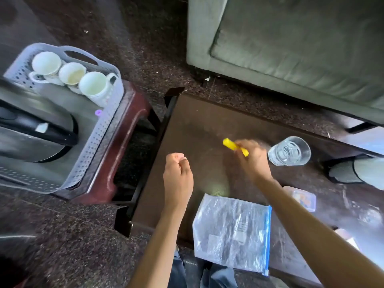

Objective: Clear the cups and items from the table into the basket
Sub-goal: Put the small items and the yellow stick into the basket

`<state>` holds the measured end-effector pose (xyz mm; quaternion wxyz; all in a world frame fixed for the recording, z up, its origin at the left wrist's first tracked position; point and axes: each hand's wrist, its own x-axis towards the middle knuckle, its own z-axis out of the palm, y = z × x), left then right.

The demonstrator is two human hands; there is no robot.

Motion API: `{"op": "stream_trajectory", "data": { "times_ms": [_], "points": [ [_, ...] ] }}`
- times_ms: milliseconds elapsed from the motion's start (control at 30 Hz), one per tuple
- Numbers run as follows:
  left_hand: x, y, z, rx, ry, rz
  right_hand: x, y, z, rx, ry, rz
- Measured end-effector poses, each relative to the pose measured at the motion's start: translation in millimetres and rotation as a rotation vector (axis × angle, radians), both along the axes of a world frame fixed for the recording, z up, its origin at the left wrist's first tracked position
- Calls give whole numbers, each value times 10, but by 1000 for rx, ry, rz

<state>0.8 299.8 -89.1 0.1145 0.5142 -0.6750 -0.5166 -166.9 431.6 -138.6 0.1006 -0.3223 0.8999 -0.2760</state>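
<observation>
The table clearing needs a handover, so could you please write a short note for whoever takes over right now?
Right hand: closed on a yellow item above the table.
Left hand: loosely fisted over the table; nothing visible in it.
Done: three white cups sit in the grey basket on the stool to the left, beside a kettle.
Left: the yellow item, the clear glass, the zip bag at the near edge and a small plastic container are still on or over the table.
</observation>
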Motion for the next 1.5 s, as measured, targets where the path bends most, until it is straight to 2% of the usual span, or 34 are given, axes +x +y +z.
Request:
{"op": "stream_trajectory", "data": {
  "times_ms": [167,300,433,633,800,1033,1333,1500],
  "points": [
    [141,-441,144,-14,83,184,-110,-1080,668,-217,47,108],
    [329,-782,261,-37,159,311,103,-1881,1064,-286,162,463],
    [538,-1024,315,-27,190,438,376,-2567,1153,-157,243,795],
    [818,-1190,284,12,190,525,921,-3288,1171,243,387,1107],
    [911,-1201,297,52,185,486,1052,-3601,1121,402,356,1209],
    [935,-1224,280,93,197,469,1186,-3689,1053,499,387,1402],
    [921,-1204,223,69,187,440,1315,-3711,968,580,263,1327],
    [893,-1179,163,46,168,442,1305,-3719,948,542,129,1279]
  ]
}}
